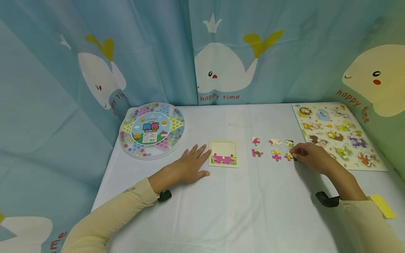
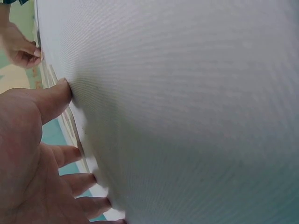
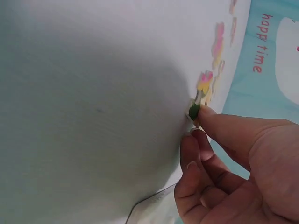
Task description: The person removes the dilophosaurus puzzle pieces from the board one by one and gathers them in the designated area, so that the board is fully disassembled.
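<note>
A small wooden puzzle board (image 1: 223, 147) lies mid-table, with pink and green pieces along its lower part and bare wood above. My left hand (image 1: 191, 166) rests on the table with fingers spread, the index fingertip at the board's left edge. To the right, my right hand (image 1: 311, 157) pinches a jigsaw piece with a dark green corner (image 3: 194, 111) between thumb and fingers, low over the table. Beside it is a pink and yellow piece (image 1: 276, 155). Several other loose pieces lie in two rows, among them a pink one (image 1: 255, 140) and a green-and-white one (image 1: 289, 143).
A round Chinese checkers set (image 1: 152, 128) in a clear case stands at the left back. An animal peg puzzle board (image 1: 340, 135) lies at the right back, just beyond my right hand. A yellow card (image 1: 383, 206) is near the right edge. Whale-print curtains (image 1: 152, 52) border the table.
</note>
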Available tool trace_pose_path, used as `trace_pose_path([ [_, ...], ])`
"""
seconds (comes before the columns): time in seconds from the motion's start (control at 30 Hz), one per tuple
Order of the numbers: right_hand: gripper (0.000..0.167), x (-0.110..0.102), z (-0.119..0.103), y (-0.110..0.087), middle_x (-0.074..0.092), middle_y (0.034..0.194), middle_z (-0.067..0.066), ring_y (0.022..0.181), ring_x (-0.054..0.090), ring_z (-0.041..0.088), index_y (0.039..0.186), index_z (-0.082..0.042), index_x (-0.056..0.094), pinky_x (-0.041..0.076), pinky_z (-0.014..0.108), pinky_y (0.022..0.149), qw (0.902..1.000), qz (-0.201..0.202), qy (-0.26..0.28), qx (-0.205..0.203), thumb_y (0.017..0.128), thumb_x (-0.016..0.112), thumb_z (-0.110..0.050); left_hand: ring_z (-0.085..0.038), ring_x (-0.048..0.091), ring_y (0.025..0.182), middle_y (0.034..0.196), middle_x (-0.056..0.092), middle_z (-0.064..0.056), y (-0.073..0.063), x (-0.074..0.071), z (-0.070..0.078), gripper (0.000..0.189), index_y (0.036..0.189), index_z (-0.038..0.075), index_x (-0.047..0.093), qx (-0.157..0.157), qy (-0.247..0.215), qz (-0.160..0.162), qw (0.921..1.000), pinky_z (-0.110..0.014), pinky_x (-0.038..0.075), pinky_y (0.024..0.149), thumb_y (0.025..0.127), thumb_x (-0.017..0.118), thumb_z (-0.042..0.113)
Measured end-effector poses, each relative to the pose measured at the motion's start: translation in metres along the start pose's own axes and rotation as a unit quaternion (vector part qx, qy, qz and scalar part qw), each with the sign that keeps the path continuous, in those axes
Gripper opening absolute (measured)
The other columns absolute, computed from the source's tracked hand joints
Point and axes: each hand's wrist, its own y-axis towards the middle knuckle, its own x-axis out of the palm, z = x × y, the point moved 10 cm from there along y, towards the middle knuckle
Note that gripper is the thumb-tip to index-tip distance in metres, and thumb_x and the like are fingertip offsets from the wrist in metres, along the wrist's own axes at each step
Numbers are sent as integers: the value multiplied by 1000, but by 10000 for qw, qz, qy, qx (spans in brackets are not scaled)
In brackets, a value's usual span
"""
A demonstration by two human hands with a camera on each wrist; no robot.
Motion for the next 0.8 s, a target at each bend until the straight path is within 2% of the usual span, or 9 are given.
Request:
trace_pose_path([
  [0.13,8,0,-4,-2,70,94,9,82,59,19,107,0,70,48,35,69,9997,160,-177,-30,101,69,-6,-38,2,164,179,3,-9,0,-1,1,84,172,20,12,3,20,-5,10000,-62,14,129,107,52,57],
  [0.27,8,-1,-11,-2,68,94,14,83,60,23,106,3,70,49,38,69,9994,243,-203,-143,99,69,-1,-38,2,164,179,3,-9,0,-1,1,85,172,20,12,-21,-13,-7,10000,-62,14,129,107,53,57],
  [0.43,19,-3,-31,2,61,100,23,85,58,30,114,8,66,48,39,69,9988,337,-282,-215,98,69,-1,-39,2,164,179,4,-9,-1,-1,1,85,172,20,12,-30,-20,-5,10000,-62,14,129,107,54,56],
  [0.53,25,-2,-55,9,61,107,28,89,61,34,121,10,63,51,40,70,9987,391,-131,-287,99,68,-2,-38,3,164,179,4,-9,0,0,1,85,172,20,13,-14,-10,2,10000,-62,14,129,107,53,56],
  [0.63,31,3,-87,18,61,114,32,93,65,38,128,10,61,54,44,72,9978,382,64,-539,100,67,-1,-38,3,164,179,4,-9,-1,-1,1,85,172,20,13,6,-7,21,10000,-62,14,129,107,53,56],
  [0.8,37,23,-142,32,62,125,29,98,68,35,134,8,60,56,46,80,9954,294,303,-862,100,68,0,-37,2,164,179,3,-9,0,-1,1,85,172,20,12,-6,8,-15,10000,-61,13,130,107,53,56],
])
